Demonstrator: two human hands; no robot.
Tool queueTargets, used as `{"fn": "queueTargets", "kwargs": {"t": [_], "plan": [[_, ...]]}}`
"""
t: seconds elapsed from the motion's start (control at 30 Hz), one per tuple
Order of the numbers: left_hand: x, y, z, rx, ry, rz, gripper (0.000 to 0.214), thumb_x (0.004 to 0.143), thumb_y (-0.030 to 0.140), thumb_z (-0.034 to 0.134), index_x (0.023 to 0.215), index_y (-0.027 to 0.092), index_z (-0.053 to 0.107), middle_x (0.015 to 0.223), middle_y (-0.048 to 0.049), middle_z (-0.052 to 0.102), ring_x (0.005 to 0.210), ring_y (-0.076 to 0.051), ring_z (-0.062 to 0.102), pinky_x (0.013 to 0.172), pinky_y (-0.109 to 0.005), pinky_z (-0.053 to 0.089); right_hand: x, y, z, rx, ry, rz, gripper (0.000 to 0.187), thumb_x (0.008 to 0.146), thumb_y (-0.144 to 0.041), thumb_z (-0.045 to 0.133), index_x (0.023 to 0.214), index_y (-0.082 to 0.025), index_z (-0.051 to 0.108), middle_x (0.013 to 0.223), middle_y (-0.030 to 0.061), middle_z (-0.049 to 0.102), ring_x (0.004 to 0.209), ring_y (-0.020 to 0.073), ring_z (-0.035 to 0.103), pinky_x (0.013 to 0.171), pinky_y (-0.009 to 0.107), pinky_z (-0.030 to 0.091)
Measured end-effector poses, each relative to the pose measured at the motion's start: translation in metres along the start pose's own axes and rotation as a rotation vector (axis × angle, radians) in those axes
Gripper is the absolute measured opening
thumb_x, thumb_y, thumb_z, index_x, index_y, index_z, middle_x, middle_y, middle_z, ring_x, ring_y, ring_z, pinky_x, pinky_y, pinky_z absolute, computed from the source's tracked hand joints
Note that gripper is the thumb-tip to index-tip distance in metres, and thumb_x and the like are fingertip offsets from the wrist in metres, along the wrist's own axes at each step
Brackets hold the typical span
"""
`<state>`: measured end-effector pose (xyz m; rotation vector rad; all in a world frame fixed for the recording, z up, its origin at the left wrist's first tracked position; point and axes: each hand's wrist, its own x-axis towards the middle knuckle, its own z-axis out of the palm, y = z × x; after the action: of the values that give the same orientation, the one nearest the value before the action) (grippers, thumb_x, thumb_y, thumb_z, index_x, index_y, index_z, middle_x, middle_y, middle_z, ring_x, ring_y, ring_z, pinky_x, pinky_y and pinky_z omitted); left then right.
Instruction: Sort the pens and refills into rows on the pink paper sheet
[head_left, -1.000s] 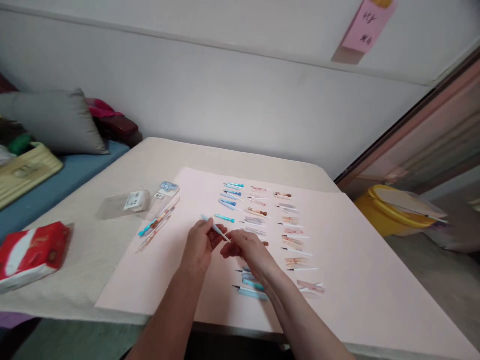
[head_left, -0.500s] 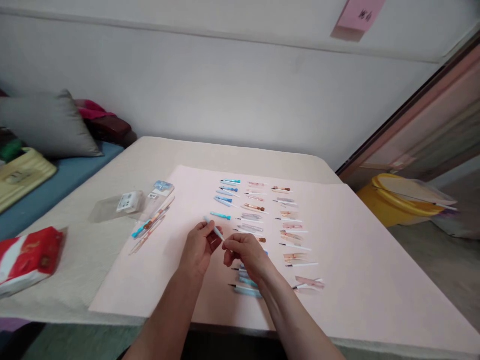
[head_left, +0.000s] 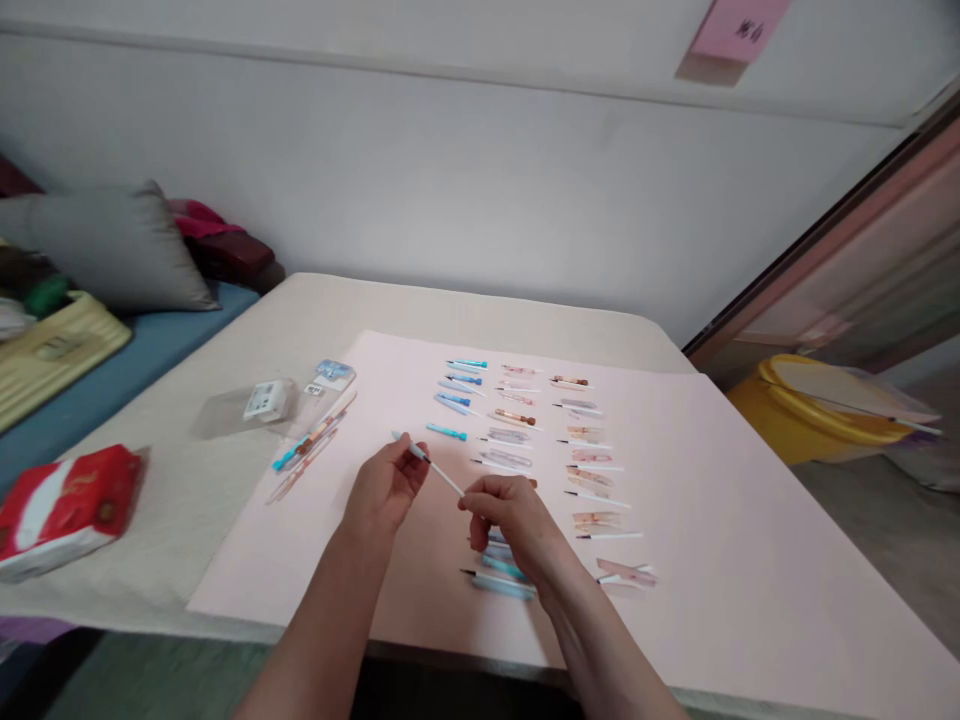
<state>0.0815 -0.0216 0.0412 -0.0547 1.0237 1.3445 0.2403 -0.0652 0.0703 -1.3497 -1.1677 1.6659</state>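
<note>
My left hand pinches the blue end of a thin pen refill above a pink paper sheet. My right hand is closed in a pinch at the refill's other end; whether it grips the tip or a small cap I cannot make out. Several blue, clear and brown pen parts lie in three rows on the sheet beyond my hands. A few blue ones lie under my right wrist.
Clear plastic packaging and loose pens lie left of the sheet on the beige table. A red tissue pack sits at the left edge. A grey pillow and a yellow bucket flank the table.
My hands have drawn apart, exposing more of the white refill between them. The view shifted slightly.
</note>
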Motion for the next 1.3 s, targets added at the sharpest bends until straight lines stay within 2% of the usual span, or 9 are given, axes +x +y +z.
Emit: {"fn": "queueTargets", "kwargs": {"t": [0.23, 0.43, 0.67, 0.83, 0.97, 1.17, 1.3], "plan": [[0.006, 0.007, -0.002, -0.1, 0.033, -0.032, 0.005, 0.079, 0.007, 0.056, 0.077, 0.011, 0.054, 0.069, -0.0052, 0.06, 0.061, -0.012, 0.062, 0.05, -0.02, 0.054, 0.003, 0.002, -0.004, -0.034, -0.001, -0.026, 0.011, 0.069, -0.023, 0.056, 0.062, -0.014, 0.06, 0.037, -0.0018, 0.055, 0.037, 0.0093, 0.046, 0.052, 0.025, 0.035], [0.007, 0.013, -0.004, -0.164, 0.034, -0.025, 0.007, 0.078, 0.005, 0.057, 0.077, 0.012, 0.054, 0.07, -0.0043, 0.059, 0.063, -0.012, 0.062, 0.052, -0.021, 0.056, 0.015, 0.013, -0.013, -0.131, 0.007, -0.069, 0.012, 0.073, -0.023, 0.052, 0.065, -0.016, 0.058, 0.046, -0.0011, 0.06, 0.046, 0.011, 0.052, 0.056, 0.024, 0.038], [0.005, 0.013, -0.005, -0.146, 0.017, -0.026, 0.007, 0.078, 0.006, 0.057, 0.077, 0.012, 0.055, 0.07, -0.005, 0.06, 0.062, -0.012, 0.062, 0.052, -0.021, 0.055, 0.03, 0.03, -0.013, -0.502, 0.121, -0.231, 0.015, 0.078, -0.022, 0.048, 0.068, -0.018, 0.059, 0.063, -0.0002, 0.063, 0.061, 0.0124, 0.055, 0.058, 0.023, 0.037], [0.007, 0.016, -0.006, -0.136, 0.022, -0.017, 0.006, 0.078, 0.007, 0.058, 0.076, 0.012, 0.055, 0.068, -0.0047, 0.06, 0.061, -0.012, 0.062, 0.053, -0.022, 0.055, 0.047, 0.034, -0.01, -1.133, 0.372, -0.42, 0.018, 0.083, -0.021, 0.048, 0.075, -0.02, 0.065, 0.081, 0.0041, 0.061, 0.082, 0.0174, 0.052, 0.066, 0.027, 0.032], [0.005, 0.018, -0.005, -0.153, -0.003, -0.068, 0.005, 0.08, 0.009, 0.056, 0.075, 0.012, 0.054, 0.065, -0.0035, 0.059, 0.06, -0.012, 0.062, 0.051, -0.021, 0.054, 0.072, 0.034, -0.007, -1.487, 0.394, -0.455, 0.02, 0.086, -0.021, 0.047, 0.078, -0.02, 0.065, 0.082, 0.0069, 0.06, 0.083, 0.0205, 0.05, 0.067, 0.031, 0.029], [-0.002, 0.024, -0.005, -0.018, -0.001, -0.01, 0.007, 0.078, 0.016, 0.059, 0.075, 0.012, 0.054, 0.065, -0.0045, 0.061, 0.047, -0.007, 0.054, 0.039, -0.015, 0.043, 0.105, 0.035, -0.003, -1.601, 0.327, -0.427, 0.017, 0.084, -0.015, 0.047, 0.083, -0.018, 0.064, 0.087, 0.0092, 0.06, 0.087, 0.023, 0.05, 0.07, 0.033, 0.029], [-0.001, 0.026, -0.006, -0.008, -0.023, 0.003, 0.006, 0.078, 0.016, 0.059, 0.076, 0.012, 0.054, 0.068, -0.0061, 0.062, 0.044, -0.006, 0.05, 0.036, -0.013, 0.039, 0.102, 0.033, 0.003, -1.536, 0.326, -0.441, 0.016, 0.085, -0.021, 0.048, 0.087, -0.017, 0.063, 0.092, 0.0106, 0.061, 0.091, 0.023, 0.05, 0.073, 0.033, 0.031]]}}
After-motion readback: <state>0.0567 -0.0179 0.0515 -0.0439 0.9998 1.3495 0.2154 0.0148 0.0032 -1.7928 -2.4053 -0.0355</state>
